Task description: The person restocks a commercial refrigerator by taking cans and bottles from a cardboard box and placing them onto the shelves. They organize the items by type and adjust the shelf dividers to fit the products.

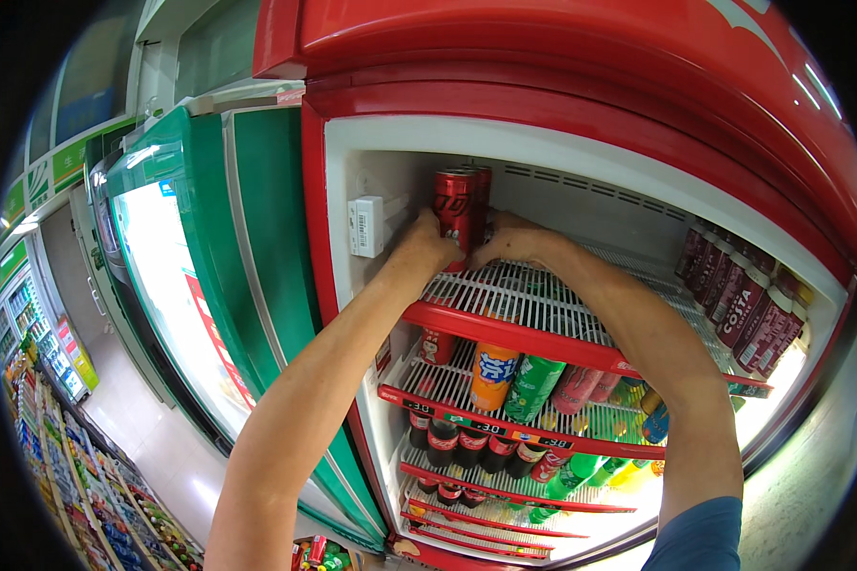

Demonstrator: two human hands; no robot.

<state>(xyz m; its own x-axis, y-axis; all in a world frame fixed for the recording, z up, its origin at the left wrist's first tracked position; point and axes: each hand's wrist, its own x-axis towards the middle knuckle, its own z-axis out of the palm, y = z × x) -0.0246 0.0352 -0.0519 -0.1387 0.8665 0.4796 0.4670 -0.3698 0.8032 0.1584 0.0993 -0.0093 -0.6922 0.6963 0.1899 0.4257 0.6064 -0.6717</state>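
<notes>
Red Coca-Cola cans stand upright in a short row at the left end of the top wire shelf of a red drinks fridge. My left hand wraps the front can from its left side, low down. From the right, my right hand curls around the cans behind it; some of its fingertips are hidden behind them. Costa Coffee bottles stand in rows at the right end of the same shelf.
A white box with a printed label sits on the fridge's left inner wall. Lower shelves hold an orange Fanta can, a green can and cola bottles. A green fridge adjoins at left. A carton of drinks rests below.
</notes>
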